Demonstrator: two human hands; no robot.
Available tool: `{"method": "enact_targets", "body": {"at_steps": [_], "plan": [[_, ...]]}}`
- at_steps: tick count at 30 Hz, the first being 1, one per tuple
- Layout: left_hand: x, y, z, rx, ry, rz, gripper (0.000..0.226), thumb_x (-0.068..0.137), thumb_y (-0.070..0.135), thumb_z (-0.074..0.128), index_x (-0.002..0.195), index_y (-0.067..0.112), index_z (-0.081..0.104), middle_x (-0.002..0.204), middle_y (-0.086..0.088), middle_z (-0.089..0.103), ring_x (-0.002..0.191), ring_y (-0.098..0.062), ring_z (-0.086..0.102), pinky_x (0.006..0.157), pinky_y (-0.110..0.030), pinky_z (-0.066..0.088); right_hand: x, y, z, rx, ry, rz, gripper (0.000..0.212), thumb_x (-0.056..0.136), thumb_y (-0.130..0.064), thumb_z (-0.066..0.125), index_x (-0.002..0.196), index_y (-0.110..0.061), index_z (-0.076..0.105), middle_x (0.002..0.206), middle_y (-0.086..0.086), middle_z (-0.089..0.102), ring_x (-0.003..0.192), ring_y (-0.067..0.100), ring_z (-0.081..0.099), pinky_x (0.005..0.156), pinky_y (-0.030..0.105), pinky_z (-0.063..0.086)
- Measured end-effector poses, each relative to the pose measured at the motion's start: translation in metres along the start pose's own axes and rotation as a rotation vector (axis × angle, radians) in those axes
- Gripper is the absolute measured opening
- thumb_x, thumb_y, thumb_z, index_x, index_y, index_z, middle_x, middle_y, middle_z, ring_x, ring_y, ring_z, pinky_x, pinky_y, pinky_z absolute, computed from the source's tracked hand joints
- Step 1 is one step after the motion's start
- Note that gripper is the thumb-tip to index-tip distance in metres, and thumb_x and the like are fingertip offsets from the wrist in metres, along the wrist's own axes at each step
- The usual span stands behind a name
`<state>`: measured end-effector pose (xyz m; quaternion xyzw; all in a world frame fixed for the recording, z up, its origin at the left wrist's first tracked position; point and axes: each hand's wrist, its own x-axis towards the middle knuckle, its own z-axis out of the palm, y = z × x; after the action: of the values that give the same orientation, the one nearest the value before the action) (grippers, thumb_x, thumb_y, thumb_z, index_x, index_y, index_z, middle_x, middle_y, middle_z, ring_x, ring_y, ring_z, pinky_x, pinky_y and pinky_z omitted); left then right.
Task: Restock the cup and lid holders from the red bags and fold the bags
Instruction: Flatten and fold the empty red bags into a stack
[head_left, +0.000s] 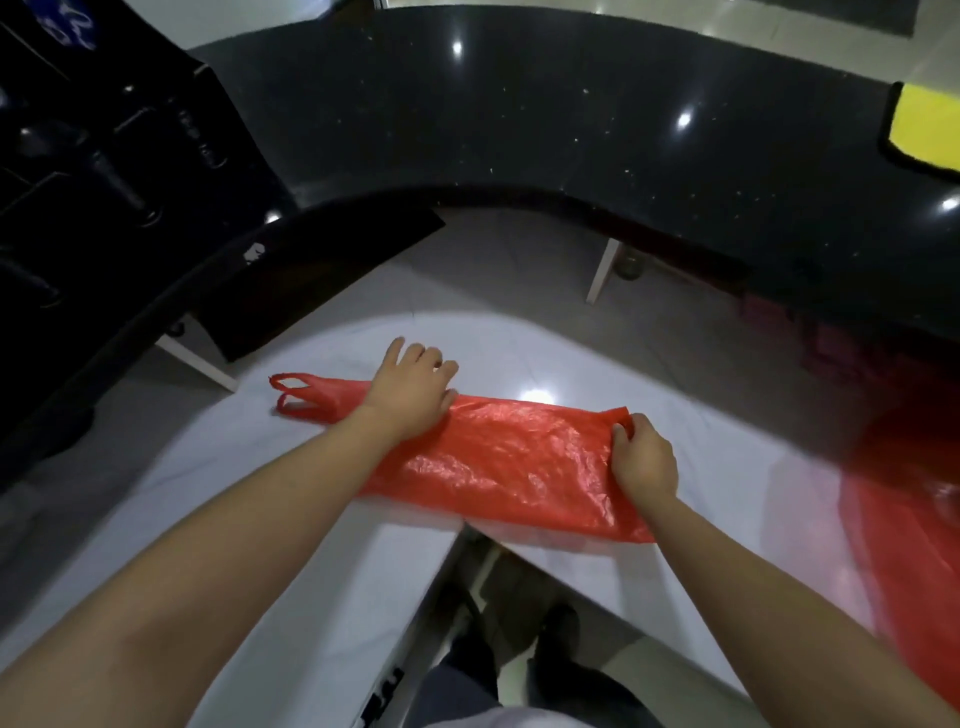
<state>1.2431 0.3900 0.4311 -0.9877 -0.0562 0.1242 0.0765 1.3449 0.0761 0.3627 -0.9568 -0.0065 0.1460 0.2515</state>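
While flat on the white table (322, 545), red bag (509, 457) (handles leftward): left hand (410, 395) presses open-fingered; right hand (644, 460) pinches its end.

A crinkled red bag (498, 457) lies flattened lengthwise on the white table (332, 571), handles pointing left.

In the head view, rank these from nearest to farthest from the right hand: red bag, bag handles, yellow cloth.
1. Red bag: pinched by the right hand.
2. Bag handles: far left end, beyond the left hand.
3. Yellow cloth: on the dark counter, top right.
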Motion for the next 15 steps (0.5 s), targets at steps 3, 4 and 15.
{"method": "enact_targets", "body": {"at_steps": [3,4,15], "plan": [[-0.033,0.011,0.007,-0.128,0.229,0.0,0.042,0.1,0.043,0.042,0.133,0.022,0.056,0.132,-0.004,0.058,0.128,-0.026,0.049,0.121,-0.054,0.02,0.0,0.003,0.0,0.002,0.032,-0.018,0.021,0.104,-0.033,0.044,0.108,-0.016,0.055,0.086,0.004,0.059,0.075,0.028,0.05,0.066,0.036,0.038],[-0.045,0.015,0.01,-0.15,0.255,-0.012,0.044,0.1,0.043,0.039,0.135,0.022,0.056,0.135,-0.004,0.057,0.132,-0.027,0.047,0.122,-0.054,0.02,0.0,0.004,-0.001,0.0,0.035,-0.027,0.021,0.104,-0.033,0.044,0.108,-0.015,0.056,0.089,0.007,0.062,0.076,0.029,0.05,0.066,0.036,0.038],[-0.108,0.043,0.083,-0.302,-0.148,-0.352,0.068,0.094,0.064,-0.009,0.158,0.042,-0.006,0.169,-0.003,-0.013,0.153,-0.028,-0.022,0.121,-0.055,-0.016,0.003,-0.004,0.001,-0.029,0.009,-0.013,0.02,0.104,-0.033,0.042,0.109,-0.017,0.054,0.101,0.011,0.067,0.08,0.027,0.052,0.07,0.038,0.043]]}}
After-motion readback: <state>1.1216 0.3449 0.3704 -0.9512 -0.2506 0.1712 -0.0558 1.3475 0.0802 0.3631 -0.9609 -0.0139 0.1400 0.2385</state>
